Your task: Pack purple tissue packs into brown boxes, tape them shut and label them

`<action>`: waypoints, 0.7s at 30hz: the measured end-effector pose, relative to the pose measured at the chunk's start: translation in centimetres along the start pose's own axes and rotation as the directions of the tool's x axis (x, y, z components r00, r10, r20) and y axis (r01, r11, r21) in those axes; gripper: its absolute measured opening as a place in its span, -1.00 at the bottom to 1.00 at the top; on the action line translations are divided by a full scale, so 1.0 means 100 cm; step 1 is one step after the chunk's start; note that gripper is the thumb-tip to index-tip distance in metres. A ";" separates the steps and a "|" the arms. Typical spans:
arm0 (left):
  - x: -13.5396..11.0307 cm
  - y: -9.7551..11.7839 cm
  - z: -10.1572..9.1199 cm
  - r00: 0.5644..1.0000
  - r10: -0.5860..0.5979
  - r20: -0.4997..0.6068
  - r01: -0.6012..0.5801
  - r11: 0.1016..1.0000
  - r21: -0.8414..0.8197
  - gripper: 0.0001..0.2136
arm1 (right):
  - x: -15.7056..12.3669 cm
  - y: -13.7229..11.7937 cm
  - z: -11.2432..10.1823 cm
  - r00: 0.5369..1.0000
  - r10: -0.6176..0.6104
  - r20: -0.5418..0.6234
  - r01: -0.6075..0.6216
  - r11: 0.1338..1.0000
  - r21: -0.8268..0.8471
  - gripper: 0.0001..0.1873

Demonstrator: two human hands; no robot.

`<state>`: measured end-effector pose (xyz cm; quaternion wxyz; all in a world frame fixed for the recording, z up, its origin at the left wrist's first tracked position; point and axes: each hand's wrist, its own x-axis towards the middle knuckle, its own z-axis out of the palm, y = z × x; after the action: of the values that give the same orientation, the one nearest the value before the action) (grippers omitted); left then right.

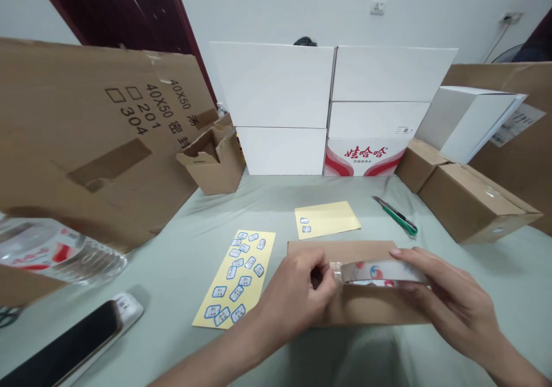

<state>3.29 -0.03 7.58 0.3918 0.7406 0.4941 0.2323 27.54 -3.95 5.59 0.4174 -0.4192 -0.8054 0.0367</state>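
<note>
The right hand [459,298] held the tape roll [382,271] (likely light, stiff, best gripped at its rim); the left hand [299,283] curled, its hold unclear.

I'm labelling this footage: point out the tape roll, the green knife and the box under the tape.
Tape roll [390,270]: head view, printed band.
Green knife [399,220]: head view, handle.
Box [375,309]: head view, bare cardboard nearest the person.

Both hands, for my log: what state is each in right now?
Left hand: curled closed beside the tape roll; whether it grips tape cannot be told.
Right hand: closed, holding the tape roll over the cardboard box.
</note>
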 end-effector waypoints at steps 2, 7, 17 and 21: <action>0.002 0.000 0.000 1.000 0.003 0.008 -0.003 0.997 0.080 -0.83 | 0.004 0.000 -0.009 0.997 -0.061 0.041 0.064 0.995 -0.073 -0.52; 0.013 -0.002 -0.001 0.997 0.059 0.058 -0.070 0.974 0.217 -0.85 | 0.000 0.004 -0.014 1.000 -0.019 0.007 0.019 0.998 -0.065 -0.57; 0.019 -0.002 -0.009 0.991 0.022 0.134 -0.069 0.932 0.355 -0.81 | -0.004 0.021 -0.007 0.960 0.225 0.166 -0.257 0.944 0.208 -0.85; 0.018 -0.001 -0.010 0.993 0.020 0.120 -0.066 0.919 0.389 -0.82 | -0.004 0.020 -0.024 0.988 0.117 0.102 -0.116 0.993 -0.020 -0.76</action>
<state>3.26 2.02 7.98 0.2576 0.8268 0.4910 0.0947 30.67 -3.66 6.05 0.3694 -0.4658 -0.8004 0.0772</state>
